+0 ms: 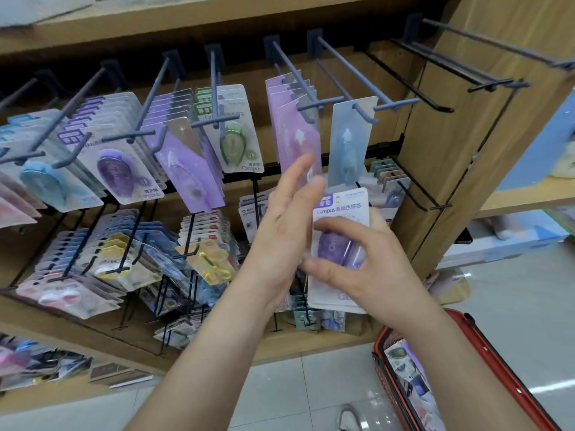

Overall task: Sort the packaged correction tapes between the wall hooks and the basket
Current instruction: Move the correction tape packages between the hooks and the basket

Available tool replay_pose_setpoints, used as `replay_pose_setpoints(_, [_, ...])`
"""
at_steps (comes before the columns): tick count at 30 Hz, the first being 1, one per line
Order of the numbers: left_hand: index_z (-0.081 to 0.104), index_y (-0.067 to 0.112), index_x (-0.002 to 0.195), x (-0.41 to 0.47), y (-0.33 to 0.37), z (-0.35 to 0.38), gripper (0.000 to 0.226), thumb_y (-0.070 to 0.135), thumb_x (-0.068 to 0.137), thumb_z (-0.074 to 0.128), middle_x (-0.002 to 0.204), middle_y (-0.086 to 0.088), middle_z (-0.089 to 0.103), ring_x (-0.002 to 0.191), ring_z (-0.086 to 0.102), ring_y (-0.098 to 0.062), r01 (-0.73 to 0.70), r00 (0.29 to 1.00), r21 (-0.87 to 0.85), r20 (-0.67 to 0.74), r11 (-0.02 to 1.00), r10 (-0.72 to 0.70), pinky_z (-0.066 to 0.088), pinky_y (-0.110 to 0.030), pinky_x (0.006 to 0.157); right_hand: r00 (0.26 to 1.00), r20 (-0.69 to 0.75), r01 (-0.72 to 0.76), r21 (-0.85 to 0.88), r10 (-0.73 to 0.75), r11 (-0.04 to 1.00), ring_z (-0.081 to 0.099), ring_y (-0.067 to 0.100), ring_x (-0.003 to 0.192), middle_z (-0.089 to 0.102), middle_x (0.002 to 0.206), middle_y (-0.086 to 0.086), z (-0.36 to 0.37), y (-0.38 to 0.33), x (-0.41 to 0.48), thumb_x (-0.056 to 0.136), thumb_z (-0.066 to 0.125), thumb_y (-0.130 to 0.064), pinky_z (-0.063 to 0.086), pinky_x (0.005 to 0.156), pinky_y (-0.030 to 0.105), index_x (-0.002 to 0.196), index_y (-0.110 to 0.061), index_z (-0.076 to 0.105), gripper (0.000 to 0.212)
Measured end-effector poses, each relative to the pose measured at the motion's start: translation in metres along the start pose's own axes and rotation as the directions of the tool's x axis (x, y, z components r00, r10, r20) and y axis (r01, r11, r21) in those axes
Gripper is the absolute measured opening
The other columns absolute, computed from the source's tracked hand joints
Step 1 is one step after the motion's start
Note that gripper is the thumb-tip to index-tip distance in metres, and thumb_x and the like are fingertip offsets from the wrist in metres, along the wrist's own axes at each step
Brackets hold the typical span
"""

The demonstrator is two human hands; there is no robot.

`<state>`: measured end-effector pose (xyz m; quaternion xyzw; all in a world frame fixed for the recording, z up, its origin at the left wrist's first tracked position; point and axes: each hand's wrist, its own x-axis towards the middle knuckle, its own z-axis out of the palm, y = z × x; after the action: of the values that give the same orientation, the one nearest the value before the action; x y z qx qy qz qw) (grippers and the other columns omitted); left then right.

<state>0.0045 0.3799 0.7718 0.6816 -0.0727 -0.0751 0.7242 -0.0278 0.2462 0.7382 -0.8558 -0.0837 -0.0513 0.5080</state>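
My right hand grips a small stack of purple Campus correction tape packs in front of the display. My left hand is flat against the stack's left edge, fingers straight and pointing up. Behind them, wall hooks carry hanging packs: a lone light blue pack, a purple row, a green Campus pack and more purple packs. A red basket sits on the floor at lower right with several packs inside.
Empty black hooks jut out at upper right beside a wooden side panel. A lower row of hooks holds scissors and other packs. A wooden shelf runs above. Grey tiled floor lies below.
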Motion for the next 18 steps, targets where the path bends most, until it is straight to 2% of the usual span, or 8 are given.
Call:
replay_pose_setpoints(3, [0.058, 0.029, 0.132, -0.002, -0.003, -0.001, 0.034, 0.029, 0.098, 0.054, 0.130, 0.007, 0.063, 0.116, 0.060, -0.007, 0.039, 0.999, -0.165, -0.024, 0.986, -0.043, 0.046, -0.032, 0.101, 0.994, -0.101, 0.046, 0.086, -0.037, 0.995, 0.051, -0.008, 0.107, 0.062, 0.107, -0.018, -0.001, -0.001, 0.003, 0.084, 0.067, -0.038, 0.041, 0.091, 0.011, 0.098, -0.037, 0.072, 0.014])
replay_pose_setpoints(4, [0.058, 0.026, 0.133, -0.002, -0.003, -0.003, 0.034, 0.018, 0.101, 0.051, 0.125, 0.005, 0.065, 0.106, 0.062, -0.007, 0.033, 0.997, -0.188, -0.056, 0.982, -0.045, 0.048, -0.029, 0.093, 0.994, -0.104, 0.058, 0.147, -0.043, 0.987, 0.054, -0.010, 0.098, 0.065, 0.098, -0.022, -0.003, 0.000, 0.004, 0.090, 0.062, -0.025, 0.044, 0.082, 0.009, 0.092, -0.034, 0.072, 0.014])
replay_pose_setpoints(6, [0.056, 0.028, 0.134, -0.001, -0.004, -0.010, 0.040, 0.009, 0.100, 0.051, 0.125, -0.002, 0.062, 0.100, 0.062, -0.012, 0.003, 0.994, -0.108, -0.109, 0.994, -0.015, 0.050, -0.028, 0.082, 0.997, -0.072, 0.023, 0.304, -0.001, 0.952, 0.060, -0.009, 0.080, 0.066, 0.083, -0.028, -0.010, 0.002, 0.004, 0.098, 0.053, -0.003, 0.048, 0.064, 0.008, 0.083, -0.026, 0.071, 0.031])
replay_pose_setpoints(8, [0.054, 0.032, 0.134, 0.002, -0.003, -0.016, 0.041, 0.012, 0.099, 0.055, 0.124, -0.002, 0.061, 0.103, 0.062, -0.017, -0.034, 0.987, 0.073, -0.157, 0.997, 0.045, 0.054, -0.033, 0.088, 0.998, 0.002, -0.050, 0.440, 0.055, 0.897, 0.066, -0.001, 0.072, 0.069, 0.079, -0.016, -0.016, 0.007, 0.004, 0.100, 0.047, 0.001, 0.052, 0.057, 0.015, 0.085, -0.018, 0.072, 0.035])
replay_pose_setpoints(9, [0.056, 0.030, 0.134, 0.002, -0.004, -0.018, 0.039, 0.014, 0.098, 0.058, 0.120, -0.002, 0.064, 0.102, 0.063, -0.015, -0.048, 0.985, 0.110, -0.159, 0.993, 0.066, 0.055, -0.034, 0.090, 0.998, 0.035, -0.069, 0.468, 0.059, 0.881, 0.069, 0.005, 0.074, 0.071, 0.083, -0.009, -0.017, 0.009, 0.005, 0.100, 0.047, 0.000, 0.054, 0.058, 0.019, 0.088, -0.016, 0.074, 0.033])
replay_pose_setpoints(11, [0.064, 0.021, 0.122, 0.002, 0.000, -0.017, 0.029, 0.019, 0.093, 0.063, 0.106, -0.001, 0.073, 0.094, 0.069, -0.015, -0.044, 0.993, 0.018, -0.109, 0.999, 0.045, 0.057, -0.033, 0.082, 0.994, 0.105, -0.070, 0.427, 0.027, 0.901, 0.069, 0.015, 0.094, 0.070, 0.100, 0.003, -0.018, 0.016, 0.008, 0.100, 0.053, -0.008, 0.058, 0.075, 0.030, 0.094, -0.015, 0.076, 0.025])
replay_pose_setpoints(14, [0.068, 0.014, 0.102, 0.003, 0.004, -0.014, 0.024, 0.025, 0.082, 0.070, 0.095, -0.008, 0.076, 0.085, 0.072, -0.023, -0.026, 0.996, -0.069, -0.085, 0.997, 0.020, 0.058, -0.039, 0.077, 0.983, 0.186, -0.070, 0.341, 0.006, 0.937, 0.063, 0.027, 0.108, 0.068, 0.108, 0.010, -0.017, 0.020, 0.008, 0.091, 0.056, -0.023, 0.053, 0.095, 0.046, 0.100, -0.011, 0.074, 0.023])
replay_pose_setpoints(18, [0.066, 0.011, 0.093, 0.007, -0.001, -0.015, 0.002, 0.012, 0.092, 0.064, 0.088, -0.010, 0.074, 0.080, 0.069, -0.025, -0.023, 0.989, -0.103, -0.146, 0.994, 0.008, 0.057, -0.042, 0.074, 0.991, 0.135, -0.040, 0.343, -0.007, 0.938, 0.064, 0.015, 0.104, 0.068, 0.102, -0.010, -0.018, 0.020, 0.007, 0.089, 0.065, -0.018, 0.054, 0.092, 0.034, 0.092, -0.026, 0.076, 0.014])
